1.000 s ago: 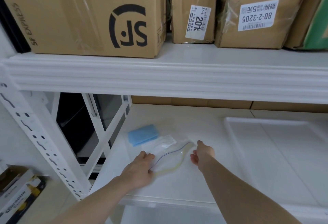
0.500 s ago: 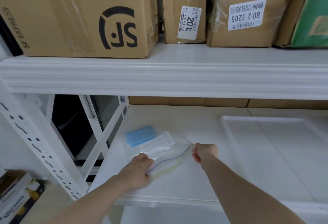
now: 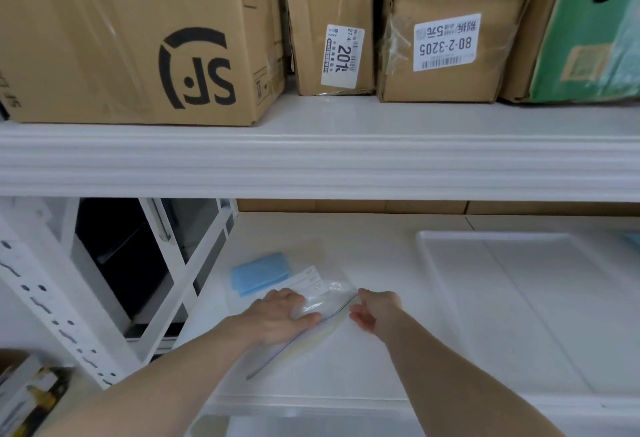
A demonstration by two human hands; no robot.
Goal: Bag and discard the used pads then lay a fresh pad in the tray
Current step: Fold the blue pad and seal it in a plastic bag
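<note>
On the lower white shelf (image 3: 381,256), my left hand (image 3: 277,319) now lies flat on the clear zip-seal plastic bag (image 3: 325,301) while my right hand (image 3: 375,308) still pinches its seal, so closing is underway.

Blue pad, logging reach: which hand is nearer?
Left. The left hand lies just in front of the blue pad; the right hand is farther right.

On the lower shelf (image 3: 346,239), the zip bag (image 3: 311,301) is lying at about seven o'clock from the tray (image 3: 429,263). The folded pad (image 3: 260,272) is sitting at ten o'clock from the bag, touching it. The left hand (image 3: 277,320) is resting on the bag; the right hand (image 3: 375,308) is pinching its three o'clock end. Boxes (image 3: 131,38) are sitting on the upper shelf (image 3: 311,159), at twelve o'clock.
</note>
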